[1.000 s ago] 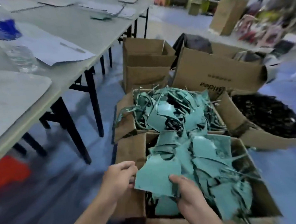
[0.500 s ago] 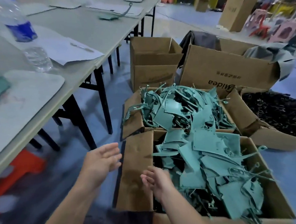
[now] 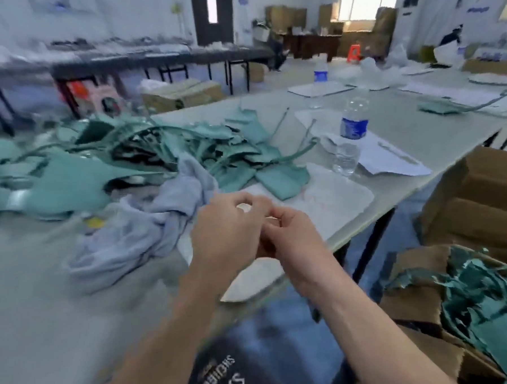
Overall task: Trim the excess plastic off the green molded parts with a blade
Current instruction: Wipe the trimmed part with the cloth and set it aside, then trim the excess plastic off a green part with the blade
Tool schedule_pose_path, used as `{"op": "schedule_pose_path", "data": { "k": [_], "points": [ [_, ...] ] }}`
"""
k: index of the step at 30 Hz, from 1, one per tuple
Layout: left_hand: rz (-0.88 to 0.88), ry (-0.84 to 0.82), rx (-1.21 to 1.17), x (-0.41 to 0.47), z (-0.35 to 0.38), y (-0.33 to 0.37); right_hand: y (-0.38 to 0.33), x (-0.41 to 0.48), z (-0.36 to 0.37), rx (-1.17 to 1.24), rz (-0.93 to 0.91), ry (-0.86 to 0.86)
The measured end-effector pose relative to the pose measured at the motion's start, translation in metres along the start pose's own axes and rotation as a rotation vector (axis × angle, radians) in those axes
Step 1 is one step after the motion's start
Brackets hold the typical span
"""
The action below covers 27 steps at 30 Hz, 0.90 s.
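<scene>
Two hands meet over the white board [image 3: 335,199]: left hand [image 3: 228,231] and right hand [image 3: 290,239], fingers [image 3: 248,199] curled, maybe pinching something small; I cannot tell. Green parts [image 3: 238,154] lie beyond the board, mostly toward the left hand.

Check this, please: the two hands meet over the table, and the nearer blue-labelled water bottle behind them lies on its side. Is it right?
Not quite. In the head view the nearer water bottle stands upright on the table, not on its side. The rest holds: the left hand and right hand meet over the table.
</scene>
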<state>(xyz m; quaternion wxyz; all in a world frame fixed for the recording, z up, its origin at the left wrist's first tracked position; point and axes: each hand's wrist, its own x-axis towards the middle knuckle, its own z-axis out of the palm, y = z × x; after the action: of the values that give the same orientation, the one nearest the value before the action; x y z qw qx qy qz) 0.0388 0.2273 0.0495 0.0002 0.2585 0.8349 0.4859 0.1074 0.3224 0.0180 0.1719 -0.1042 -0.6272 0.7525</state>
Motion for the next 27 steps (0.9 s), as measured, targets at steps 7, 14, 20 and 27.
{"op": "schedule_pose_path", "data": {
  "k": [7,14,20,27],
  "points": [
    [0.049,0.324,0.24,0.031,-0.131,-0.108,0.005,0.099,0.16,-0.531,-0.332,-0.269],
    [-0.313,0.707,0.415,0.052,-0.223,-0.229,0.028,0.192,0.255,-0.928,-0.466,-0.215],
    [-0.465,0.747,0.446,0.065,-0.248,-0.272,0.043,0.259,0.285,-1.532,-0.303,-0.252],
    [-0.435,0.772,0.482,0.068,-0.253,-0.277,0.06,0.286,0.265,-1.559,-0.174,-0.141]
  ]
}}
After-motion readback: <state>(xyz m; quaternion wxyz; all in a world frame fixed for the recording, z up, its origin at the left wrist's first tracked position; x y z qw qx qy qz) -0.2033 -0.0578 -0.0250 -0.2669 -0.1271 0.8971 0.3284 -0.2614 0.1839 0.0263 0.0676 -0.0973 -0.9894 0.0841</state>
